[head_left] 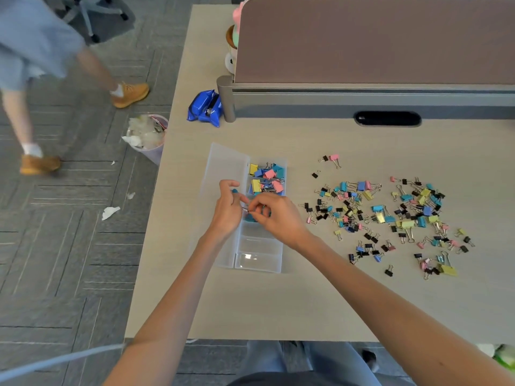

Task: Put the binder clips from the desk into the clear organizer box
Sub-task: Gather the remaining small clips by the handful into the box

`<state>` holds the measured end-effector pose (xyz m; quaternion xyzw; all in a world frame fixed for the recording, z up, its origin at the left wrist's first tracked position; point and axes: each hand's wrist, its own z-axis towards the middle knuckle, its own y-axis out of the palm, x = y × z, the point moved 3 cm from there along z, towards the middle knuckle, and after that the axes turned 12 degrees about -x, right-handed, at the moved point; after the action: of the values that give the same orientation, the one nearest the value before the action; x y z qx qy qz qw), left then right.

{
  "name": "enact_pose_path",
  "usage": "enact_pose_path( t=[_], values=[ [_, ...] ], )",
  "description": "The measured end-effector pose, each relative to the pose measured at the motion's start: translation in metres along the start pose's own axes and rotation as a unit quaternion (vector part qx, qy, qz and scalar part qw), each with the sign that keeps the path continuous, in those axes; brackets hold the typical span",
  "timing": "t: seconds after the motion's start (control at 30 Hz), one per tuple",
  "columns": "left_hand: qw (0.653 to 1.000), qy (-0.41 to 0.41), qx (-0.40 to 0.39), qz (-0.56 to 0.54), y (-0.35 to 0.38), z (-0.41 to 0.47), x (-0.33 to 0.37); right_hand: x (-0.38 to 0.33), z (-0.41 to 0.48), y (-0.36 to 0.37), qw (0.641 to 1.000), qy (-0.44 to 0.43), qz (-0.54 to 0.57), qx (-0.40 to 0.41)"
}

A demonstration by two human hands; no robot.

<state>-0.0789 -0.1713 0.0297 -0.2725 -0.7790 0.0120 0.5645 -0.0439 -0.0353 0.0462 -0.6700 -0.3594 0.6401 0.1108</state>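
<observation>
Forearms: two bare arms are reaching forward from the bottom edge over the pale wood-grain surface (pixel 250 302).
Left hand: the left hand (pixel 227 211) is hovering over the organizer's hinge side, its fingers (pixel 230 185) curling around a small teal clip (pixel 235 191).
Right hand: the right hand (pixel 278 215) is sitting just beside the left, its fingers (pixel 257 208) pinching the thin wire handle of a clip; both hands are working over the middle compartment.
Organizer: the clear plastic compartmented organizer box (pixel 259 246) is lying lengthwise on the surface with its frosted lid (pixel 225 168) lying open to the left; the nearest compartments are looking bare.
Sorted clips: yellow, pink and blue binder clips (pixel 267 176) are filling the two farthest compartments.
Loose clips: a scatter of small black, teal, yellow, pink and blue binder clips (pixel 390 215) is lying on the surface well to the right of the box.
Far edge: a crumpled blue plastic bag (pixel 204 107) is resting against the post of the brown-and-grey desk divider (pixel 376 51).
Floor: a small full waste bin (pixel 147 136) is standing beside the surface, and another person's legs in tan shoes (pixel 131 94) are blurring across the grey carpet.
</observation>
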Motion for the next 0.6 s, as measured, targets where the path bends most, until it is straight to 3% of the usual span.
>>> enact_pose_path(
  t=[0.17, 0.27, 0.4, 0.6],
  values=[
    [0.997, -0.009, -0.037, -0.074, 0.004, 0.002, 0.004, 0.016, 0.003, -0.003, 0.998, 0.060, -0.019, 0.016],
    [0.997, -0.015, -0.044, -0.065, 0.000, 0.001, 0.002, 0.026, 0.004, -0.003, 0.996, 0.086, -0.036, 0.013],
    [0.996, 0.019, -0.059, 0.066, -0.004, 0.000, -0.003, 0.034, 0.005, -0.001, 0.988, 0.141, -0.068, -0.015],
    [0.967, 0.041, -0.062, 0.244, 0.000, -0.003, -0.007, 0.039, 0.005, 0.007, 0.982, 0.162, -0.086, -0.038]
  ],
)
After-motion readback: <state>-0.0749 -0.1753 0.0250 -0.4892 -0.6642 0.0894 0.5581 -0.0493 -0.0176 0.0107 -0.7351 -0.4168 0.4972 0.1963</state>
